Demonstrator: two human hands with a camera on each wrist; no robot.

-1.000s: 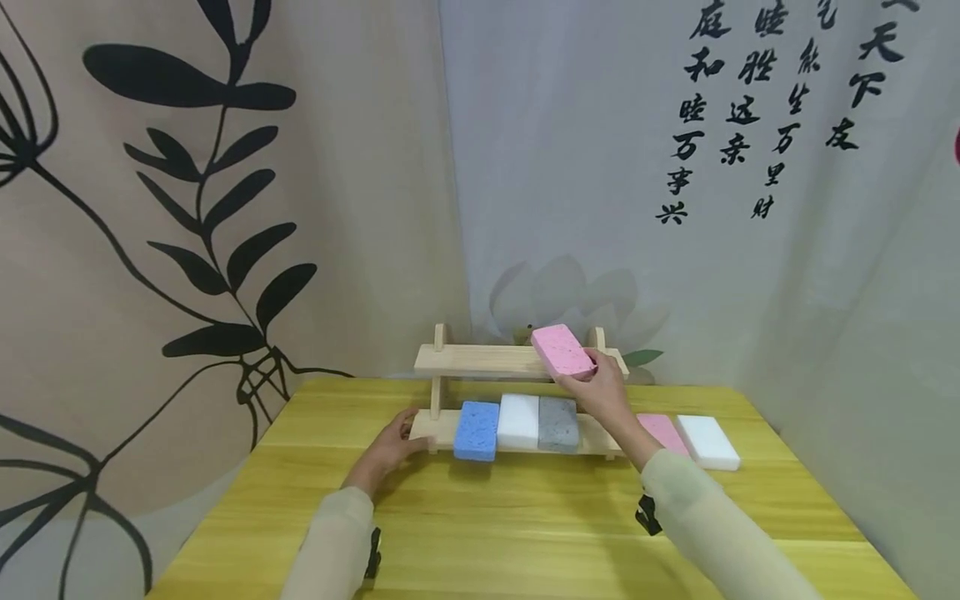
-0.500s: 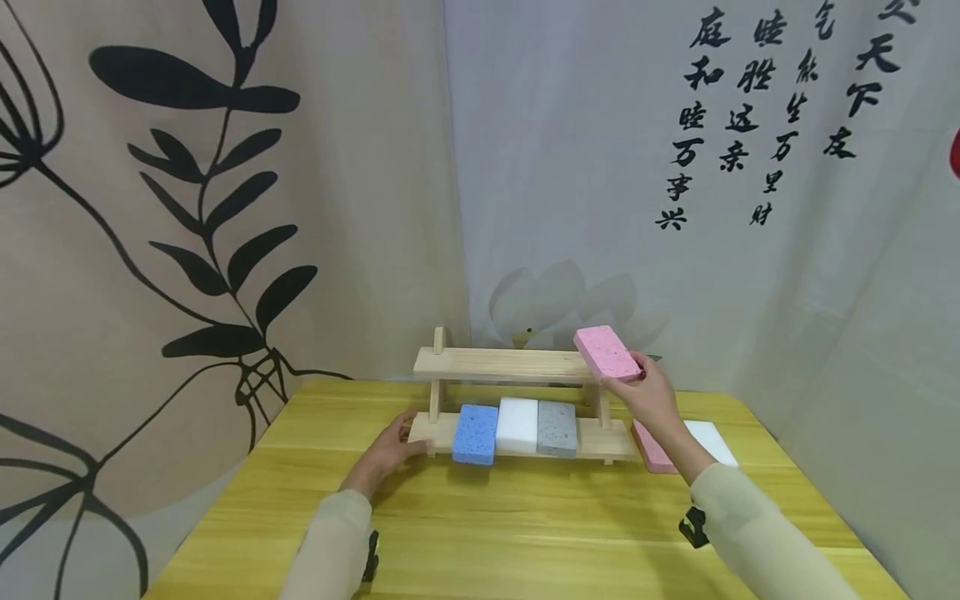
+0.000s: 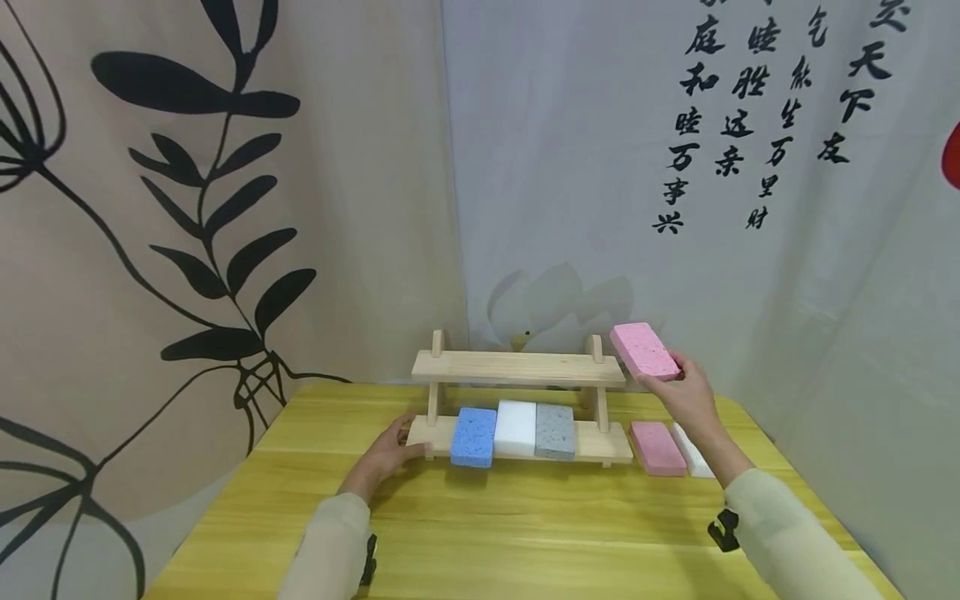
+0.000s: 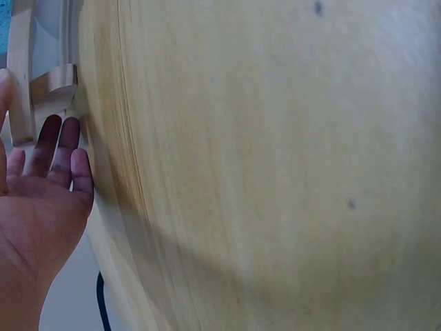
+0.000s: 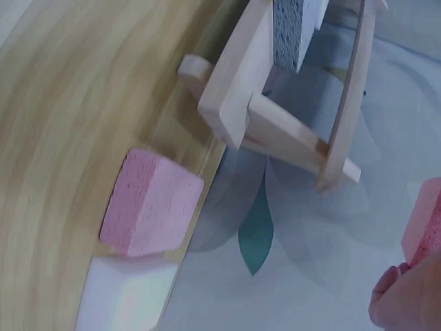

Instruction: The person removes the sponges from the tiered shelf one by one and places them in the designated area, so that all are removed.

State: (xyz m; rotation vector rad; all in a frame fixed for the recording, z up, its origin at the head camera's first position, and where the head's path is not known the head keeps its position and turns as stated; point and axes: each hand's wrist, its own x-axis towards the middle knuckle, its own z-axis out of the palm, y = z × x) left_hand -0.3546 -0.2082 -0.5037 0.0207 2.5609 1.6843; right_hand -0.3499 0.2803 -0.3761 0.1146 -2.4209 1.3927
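Observation:
High at the right end of a two-tier wooden rack point(image 3: 517, 367), my right hand point(image 3: 688, 398) grips a pink sponge point(image 3: 645, 350) by its lower right edge. A corner of that sponge also shows in the right wrist view. My left hand point(image 3: 386, 457) holds the left end of the rack's lower board, thumb in front and fingers behind. On this lower board a blue sponge point(image 3: 473, 437), a white sponge point(image 3: 516, 428) and a grey sponge point(image 3: 555, 432) stand side by side, leaning back. The upper board bears nothing.
Right of the rack, another pink sponge point(image 3: 657, 448) lies on the yellowish wooden table point(image 3: 480, 533). Beside it is a second white sponge point(image 3: 692, 450), partly behind the right forearm. A printed curtain point(image 3: 360, 167) hangs behind the table.
My right hand has carried the pink sponge rightward, from in front of the upper board to beyond its right end. The left hand has stayed at the rack.

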